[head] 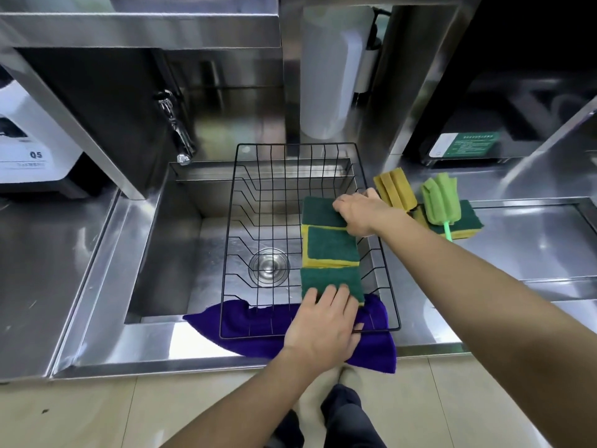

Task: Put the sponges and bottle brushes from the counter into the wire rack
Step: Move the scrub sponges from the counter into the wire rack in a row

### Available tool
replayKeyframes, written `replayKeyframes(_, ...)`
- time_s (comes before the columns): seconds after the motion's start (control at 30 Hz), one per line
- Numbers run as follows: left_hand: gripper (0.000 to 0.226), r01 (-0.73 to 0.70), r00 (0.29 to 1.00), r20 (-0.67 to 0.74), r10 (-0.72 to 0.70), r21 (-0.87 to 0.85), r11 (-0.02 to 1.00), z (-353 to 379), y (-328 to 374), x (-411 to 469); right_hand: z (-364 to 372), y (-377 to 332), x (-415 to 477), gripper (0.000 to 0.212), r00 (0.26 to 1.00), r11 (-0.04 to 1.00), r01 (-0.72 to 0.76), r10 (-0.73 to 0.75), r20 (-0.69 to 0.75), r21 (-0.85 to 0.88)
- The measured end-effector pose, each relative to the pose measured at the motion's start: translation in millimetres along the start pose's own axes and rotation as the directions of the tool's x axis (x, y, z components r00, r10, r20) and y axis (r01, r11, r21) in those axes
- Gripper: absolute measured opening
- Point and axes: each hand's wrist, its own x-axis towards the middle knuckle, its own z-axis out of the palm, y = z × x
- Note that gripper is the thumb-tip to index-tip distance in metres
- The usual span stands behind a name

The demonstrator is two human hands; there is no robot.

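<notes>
A black wire rack (258, 195) spans the steel sink. Three green-and-yellow sponges lie in a row along its right side: a far one (318, 212), a middle one (331, 245) and a near one (329, 281). My right hand (360, 213) grips the right edge of the far sponge. My left hand (326, 324) rests flat over the rack's front rim with its fingertips on the near sponge. On the counter to the right lie yellow sponges standing on edge (392, 187), a green-topped sponge (465, 221) and a green bottle brush (439, 198) lying across it.
A purple cloth (258, 331) lies under the rack's front edge. The sink (177, 240) has a drain (268, 265) below the rack and a faucet (176, 127) at the back left. A white appliance (29, 137) stands far left.
</notes>
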Motion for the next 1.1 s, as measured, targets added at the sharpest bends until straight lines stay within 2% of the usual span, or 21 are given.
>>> replayKeyframes(0.17, 0.04, -0.009, 1.0, -0.005, 0.009, -0.014, 1.0, -1.4, 0.6, 0.1, 5.0, 3.4, -9.6, 0.042, 0.994, 0.999, 0.035, -0.035, -0.104, 0.002)
replayKeyframes(0.27, 0.048, -0.014, 1.0, -0.012, 0.013, -0.036, 0.999, -3.2, 1.7, 1.6, 5.6, 10.7, -21.4, 0.039, 0.952, 0.985, 0.062, -0.009, -0.307, 0.163)
replayKeyframes(0.37, 0.057, -0.013, 1.0, -0.026, 0.012, -0.068, 0.998, -5.2, 3.9, 5.0, 1.8, 28.7, -37.1, 0.031, 0.858, 0.962, 0.024, 0.119, -0.5, 0.271)
replayKeyframes(0.47, 0.059, -0.021, 1.0, -0.023, 0.02, -0.071, 0.997, -8.3, 14.3, 12.4, 3.3, 52.6, -55.5, 0.027, 0.737, 0.881, -0.104, 0.38, -0.559, 0.462)
replayKeyframes(0.57, 0.054, -0.009, 1.0, 0.014, 0.01, -0.055, 0.998, -12.4, 28.2, 22.6, 13.2, 79.7, -72.6, 0.029, 0.588, 0.7, -0.234, 0.654, -0.476, 0.674)
replayKeyframes(0.63, 0.047, 0.014, 0.999, 0.036, -0.013, -0.05, 0.999, -14.1, 32.2, 27.7, 24.6, 98.6, -81.8, 0.031, 0.496, 0.538, -0.318, 0.796, -0.347, 0.78)
replayKeyframes(0.7, 0.041, 0.012, 0.999, 0.051, -0.01, -0.037, 0.999, -12.9, 32.8, 29.6, 38.7, 114.3, -88.8, 0.038, 0.456, 0.393, -0.387, 0.868, -0.197, 0.834)
replayKeyframes(0.83, 0.04, 0.009, 0.998, 0.069, -0.008, -0.019, 1.0, -9.2, 33.4, 31.1, 63.2, 134.6, -97.6, 0.051, 0.39, 0.134, -0.466, 0.918, 0.068, 0.874)
replayKeyframes(0.9, 0.039, 0.017, 0.997, 0.072, -0.016, -0.018, 1.0, -8.3, 34.1, 32.0, 70.2, 141.0, -98.7, 0.052, 0.391, 0.05, -0.457, 0.908, 0.151, 0.888)
replayKeyframes(0.97, 0.039, 0.026, 0.997, 0.071, -0.025, -0.02, 0.999, -8.2, 34.7, 32.6, 74.4, 143.9, -99.1, 0.058, 0.435, -0.021, -0.4, 0.876, 0.21, 0.916)
replayKeyframes(1.03, 0.038, 0.034, 0.997, 0.07, -0.033, -0.022, 0.999, -8.6, 35.3, 32.7, 75.0, 143.9, -99.5, 0.065, 0.48, -0.047, -0.369, 0.845, 0.234, 0.928)
replayKeyframes(1.1, 0.038, 0.037, 0.997, 0.07, -0.035, -0.021, 0.999, -8.9, 35.6, 32.5, 73.7, 141.8, -98.5, 0.061, 0.533, -0.062, -0.34, 0.809, 0.247, 0.938)
